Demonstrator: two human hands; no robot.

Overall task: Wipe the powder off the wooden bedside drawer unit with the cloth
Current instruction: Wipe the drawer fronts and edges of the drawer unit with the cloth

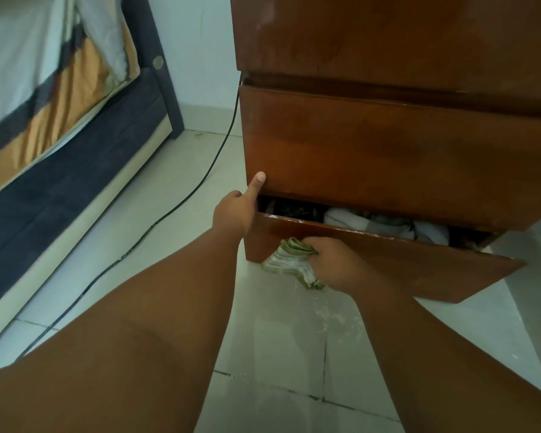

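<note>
The wooden bedside drawer unit (pixel 388 145) stands ahead on the right, reddish brown. Its bottom drawer (pixel 419 264) is pulled out and shows white and dark clothes inside. My left hand (pixel 235 207) grips the lower left corner of the middle drawer front, thumb pressed on its face and fingers tucked beneath. My right hand (pixel 334 264) is shut on a crumpled olive-green cloth (pixel 291 260) dusted with white powder, pressed against the left part of the bottom drawer's front. White powder (pixel 331 317) lies scattered on the floor tiles below the cloth.
A bed (pixel 60 135) with a dark frame and striped bedding runs along the left. A black cable (pixel 175 204) trails across the pale floor tiles between bed and unit. A white wall stands behind.
</note>
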